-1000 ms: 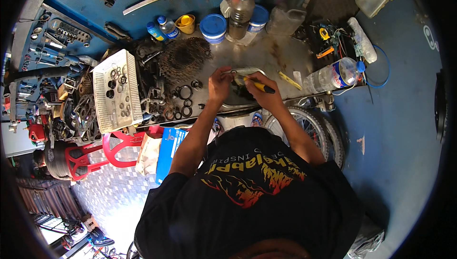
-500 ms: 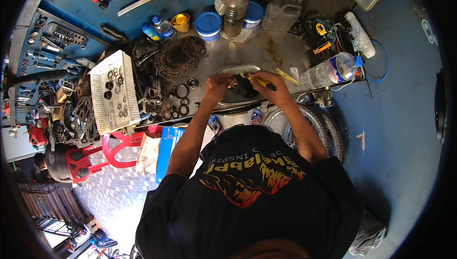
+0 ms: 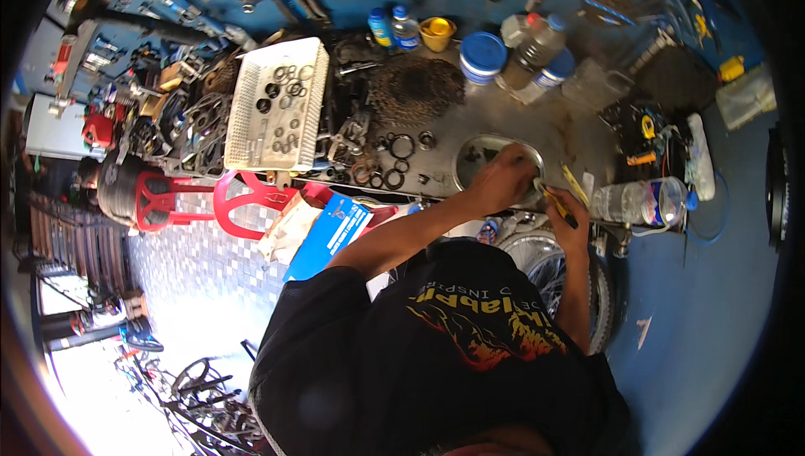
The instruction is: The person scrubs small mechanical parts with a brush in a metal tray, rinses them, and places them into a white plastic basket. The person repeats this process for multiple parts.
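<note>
My left hand (image 3: pixel 506 181) is over an oval metal tray (image 3: pixel 459 159), its fingers curled and slightly blurred. Whatever it pinches is hidden. My right hand (image 3: pixel 571 216) is closed around a slim tool with a yellow and black handle (image 3: pixel 549 197), whose tip points up toward my left fingers at the tray's right side. The tip is too small to tell the tool's kind. Dark pieces or liquid lie in the tray. A flat yellow strip (image 3: pixel 575 184) lies on the bench just beyond my right hand.
A white perforated basket (image 3: pixel 237 133) holds rings and small parts. Sprockets (image 3: pixel 417 90), black rings (image 3: pixel 402 147), a blue-lidded tub (image 3: pixel 482 57) and a large clear bottle (image 3: pixel 641 202) stand or lie on the bench. A bicycle wheel (image 3: pixel 599 305) and a red chair (image 3: pixel 243 204) are below.
The view has turned, so the bench appears shifted right. My left hand has come across the tray toward the tool, covering the small ring-like part it held; my right hand still grips the tool.
</note>
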A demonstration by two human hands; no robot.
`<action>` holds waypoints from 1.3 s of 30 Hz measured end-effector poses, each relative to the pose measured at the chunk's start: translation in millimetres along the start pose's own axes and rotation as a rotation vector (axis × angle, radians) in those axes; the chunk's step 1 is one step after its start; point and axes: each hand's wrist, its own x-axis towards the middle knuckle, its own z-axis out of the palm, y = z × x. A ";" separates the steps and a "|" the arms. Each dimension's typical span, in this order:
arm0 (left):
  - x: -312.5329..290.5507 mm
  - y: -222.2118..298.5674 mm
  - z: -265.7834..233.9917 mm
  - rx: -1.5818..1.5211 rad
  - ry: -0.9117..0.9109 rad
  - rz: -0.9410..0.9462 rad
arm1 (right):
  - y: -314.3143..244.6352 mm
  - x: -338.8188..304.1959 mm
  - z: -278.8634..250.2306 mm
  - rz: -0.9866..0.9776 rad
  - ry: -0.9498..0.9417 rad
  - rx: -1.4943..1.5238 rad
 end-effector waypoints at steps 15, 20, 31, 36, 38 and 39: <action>-17.1 -181.0 -304.6 0.453 0.467 -0.365 | -20.8 -12.9 20.7 0.055 -0.004 -0.062; -55.1 -293.5 -389.0 0.649 0.417 -0.783 | -30.5 -13.8 39.2 0.022 -0.027 -0.034; -0.8 -179.8 -347.8 0.502 0.640 -0.284 | -29.5 -5.4 26.1 0.000 -0.060 -0.084; -10.3 -72.7 -161.8 0.435 -0.159 -0.083 | -31.2 12.1 25.2 -0.078 -0.030 -0.045; -17.0 -52.6 -86.6 0.288 -0.252 0.078 | -37.1 18.8 22.6 -0.123 -0.036 -0.054; -22.8 -54.0 -66.4 0.255 -0.316 0.152 | -40.4 20.6 20.9 -0.119 -0.059 -0.050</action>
